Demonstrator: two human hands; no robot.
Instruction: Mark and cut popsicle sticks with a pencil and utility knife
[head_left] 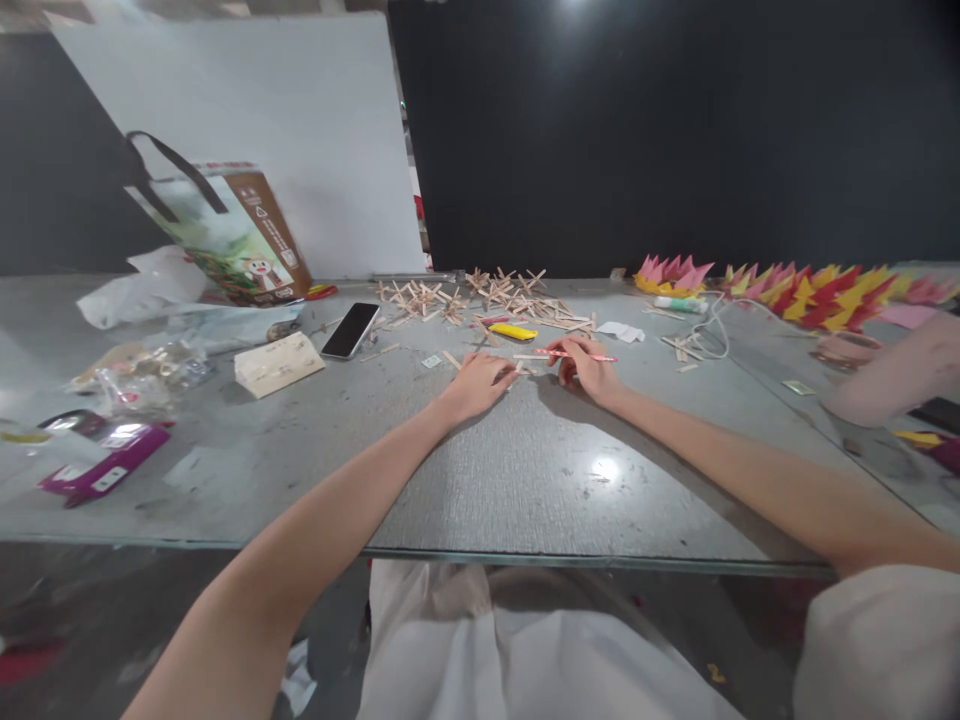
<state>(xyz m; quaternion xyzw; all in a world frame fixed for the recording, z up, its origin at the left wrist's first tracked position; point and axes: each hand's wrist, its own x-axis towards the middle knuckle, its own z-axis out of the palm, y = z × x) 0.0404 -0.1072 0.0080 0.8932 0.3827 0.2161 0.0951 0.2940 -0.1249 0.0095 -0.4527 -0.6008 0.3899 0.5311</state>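
My left hand lies palm down on the grey table, its fingertips touching a small wooden stick. My right hand is closed around a thin pink pen-like tool that points right. A loose wooden stick lies between the two hands. Just beyond them sit a yellow tube and a heap of crossed wooden stick pieces.
A black phone and a pale wooden block lie to the left, with plastic bags, a purple packet and a printed carton. Red, yellow and pink folded paper shapes line the right. Another person's arm rests at right.
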